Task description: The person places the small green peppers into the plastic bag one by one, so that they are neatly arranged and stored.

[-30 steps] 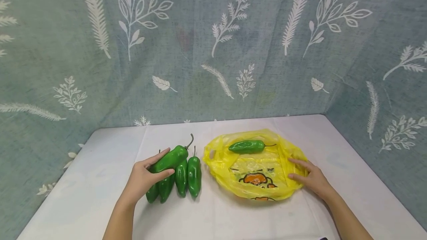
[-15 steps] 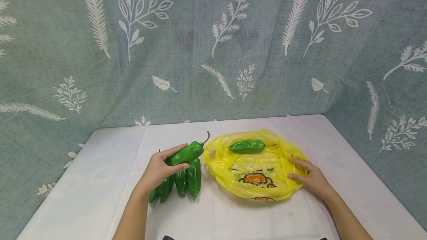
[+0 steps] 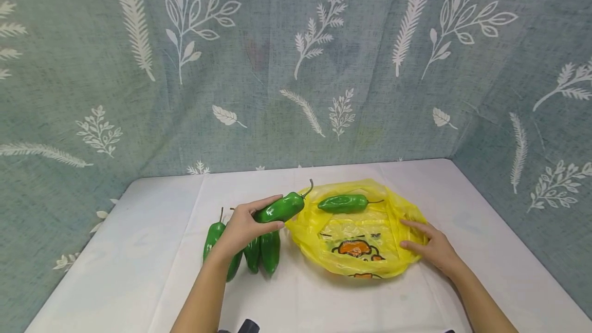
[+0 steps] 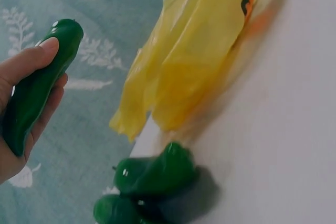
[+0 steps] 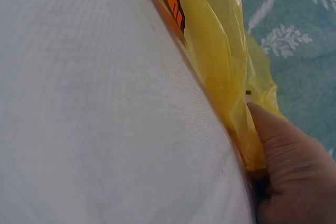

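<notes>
In the head view my left hand (image 3: 245, 227) grips a glossy green chili pepper (image 3: 282, 207) between thumb and fingers. The pepper is raised, its curved stem pointing up and right near the bag's left rim. Below and left of that hand lie several green peppers (image 3: 270, 251) on the table, partly hidden by the hand and forearm. A yellow plastic bag (image 3: 305, 243) with an orange and black print lies with its mouth spread. One green pepper (image 3: 343, 203) rests in it toward the back. My right hand (image 3: 432, 248) holds the bag's right rim; the right wrist view shows the thumb (image 5: 286, 145) against the plastic.
A white cloth covers the table (image 3: 324, 307). Behind and beside it hangs a grey-green curtain (image 3: 259, 66) with white leaf patterns. Small dark objects (image 3: 248, 326) show at the bottom edge of the head view.
My left hand has carried the pepper rightward from above the other peppers to the bag's left rim, uncovering the leftmost pepper. My right hand and the bag stay in place.
</notes>
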{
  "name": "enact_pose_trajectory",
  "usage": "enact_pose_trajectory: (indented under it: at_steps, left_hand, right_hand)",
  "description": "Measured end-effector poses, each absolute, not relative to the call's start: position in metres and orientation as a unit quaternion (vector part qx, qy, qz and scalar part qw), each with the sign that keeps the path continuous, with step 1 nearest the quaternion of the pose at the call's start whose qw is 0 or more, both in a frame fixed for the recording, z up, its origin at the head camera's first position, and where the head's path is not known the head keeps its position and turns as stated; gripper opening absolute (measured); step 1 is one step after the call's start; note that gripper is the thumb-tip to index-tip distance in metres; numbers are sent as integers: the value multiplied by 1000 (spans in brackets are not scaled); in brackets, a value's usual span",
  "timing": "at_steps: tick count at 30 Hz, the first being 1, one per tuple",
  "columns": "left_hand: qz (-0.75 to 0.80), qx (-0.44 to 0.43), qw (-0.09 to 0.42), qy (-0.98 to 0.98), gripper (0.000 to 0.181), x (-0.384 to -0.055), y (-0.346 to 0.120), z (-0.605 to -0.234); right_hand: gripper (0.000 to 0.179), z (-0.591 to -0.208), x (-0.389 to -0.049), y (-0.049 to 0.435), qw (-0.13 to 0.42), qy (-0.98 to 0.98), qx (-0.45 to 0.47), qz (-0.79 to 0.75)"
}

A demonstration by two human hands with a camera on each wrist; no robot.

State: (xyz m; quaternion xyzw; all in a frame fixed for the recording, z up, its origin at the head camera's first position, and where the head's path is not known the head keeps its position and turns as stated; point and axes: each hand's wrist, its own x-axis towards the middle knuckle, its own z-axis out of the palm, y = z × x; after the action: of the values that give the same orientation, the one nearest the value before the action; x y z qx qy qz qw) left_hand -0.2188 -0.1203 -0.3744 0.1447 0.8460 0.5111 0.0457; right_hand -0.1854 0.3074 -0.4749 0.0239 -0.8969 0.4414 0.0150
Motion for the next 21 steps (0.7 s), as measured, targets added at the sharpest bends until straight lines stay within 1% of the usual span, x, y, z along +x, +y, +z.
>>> enact_pose_trajectory:
  at_steps: [10,17,21]
  left_hand:
    - [514,161,51,841,56,-229,-85,-372]
    - [500,208,72,838,57,-239,-57,-377]
    - [477,238,72,843,56,-244,-42,-381]
  right_hand:
    - [64,-476,-185,308,14,-894,25,448]
    - [64,-477,-186,308,13,-894,21,448]
    - [64,-477,-186,308,9,-894,18,448]
